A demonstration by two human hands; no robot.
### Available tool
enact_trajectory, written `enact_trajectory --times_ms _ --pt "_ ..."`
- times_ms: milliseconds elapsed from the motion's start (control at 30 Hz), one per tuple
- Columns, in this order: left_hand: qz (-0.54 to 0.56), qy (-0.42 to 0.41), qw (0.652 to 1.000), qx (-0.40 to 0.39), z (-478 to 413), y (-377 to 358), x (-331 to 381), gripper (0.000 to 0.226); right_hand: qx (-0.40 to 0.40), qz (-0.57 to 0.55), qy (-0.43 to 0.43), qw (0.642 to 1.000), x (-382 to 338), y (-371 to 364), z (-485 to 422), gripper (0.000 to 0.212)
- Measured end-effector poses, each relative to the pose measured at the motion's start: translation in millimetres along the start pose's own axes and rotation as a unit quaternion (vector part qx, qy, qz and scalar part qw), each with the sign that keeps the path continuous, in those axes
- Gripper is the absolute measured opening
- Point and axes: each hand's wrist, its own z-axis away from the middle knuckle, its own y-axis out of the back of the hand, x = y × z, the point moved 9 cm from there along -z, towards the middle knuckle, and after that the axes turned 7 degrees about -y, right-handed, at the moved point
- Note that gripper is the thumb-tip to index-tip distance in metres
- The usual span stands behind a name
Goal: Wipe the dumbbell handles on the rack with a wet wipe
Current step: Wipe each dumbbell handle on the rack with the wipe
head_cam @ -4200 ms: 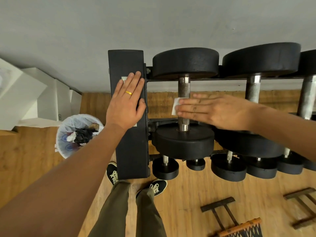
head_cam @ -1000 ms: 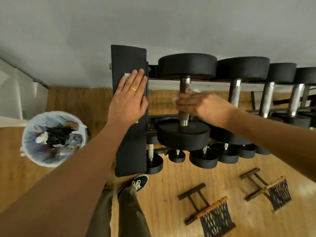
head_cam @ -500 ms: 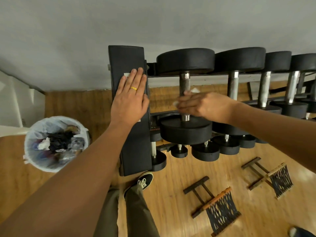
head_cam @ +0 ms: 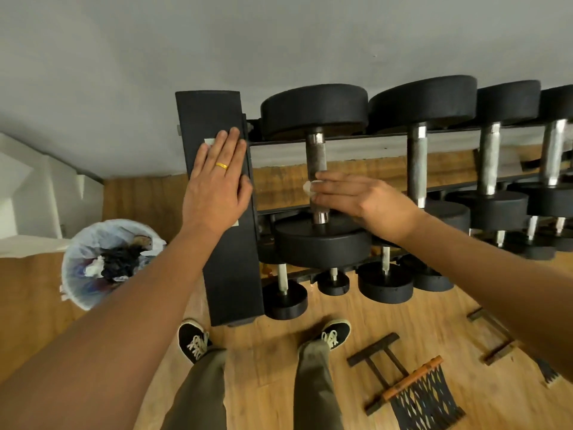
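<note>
A bin (head_cam: 74, 290) stands left of the rack (head_cam: 231, 274), dumbbells (head_cam: 313, 110) on its shelves, frames (head_cam: 403, 380) on the floor (head_cam: 279, 352).

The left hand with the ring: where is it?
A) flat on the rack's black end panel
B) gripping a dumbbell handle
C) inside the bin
A: the left hand lies flat, fingers straight, on the black end panel, while the right hand presses the wipe to a handle.

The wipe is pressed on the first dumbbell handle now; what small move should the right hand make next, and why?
Probably slide the wet wipe up the first dumbbell handle toward the far plate: the right hand presses it low on the handle, and the stretch above is bare.
</note>
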Motion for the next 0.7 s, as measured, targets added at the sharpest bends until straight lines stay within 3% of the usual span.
enact_trajectory --times_ms 100,233,400,533,700 --pt "0.028 0.011 1.0 0.004 -1.2 6.7 1.9 0.055 0.157 -0.087 -0.108 0.978 25.3 23.0 10.6 0.029" --pt "0.062 0.006 0.997 0.05 -3.7 43.3 27.7 0.042 0.271 -0.253 -0.256 0.893 80.2 42.9 48.8 0.025" --pt "0.01 -0.104 0.989 0.102 -24.3 95.8 110.0 0.028 0.216 -0.426 -0.327 0.815 123.9 42.0 85.4 0.039" --pt "-0.059 -0.191 0.979 0.038 -61.2 96.8 166.8 0.031 0.202 -0.444 -0.307 0.817 143.2 52.6 100.8 0.039" --pt "-0.187 -0.251 0.949 -0.047 -112.3 81.0 197.1 0.04 0.214 -0.469 -0.323 0.793 181.7 51.2 125.3 0.03"
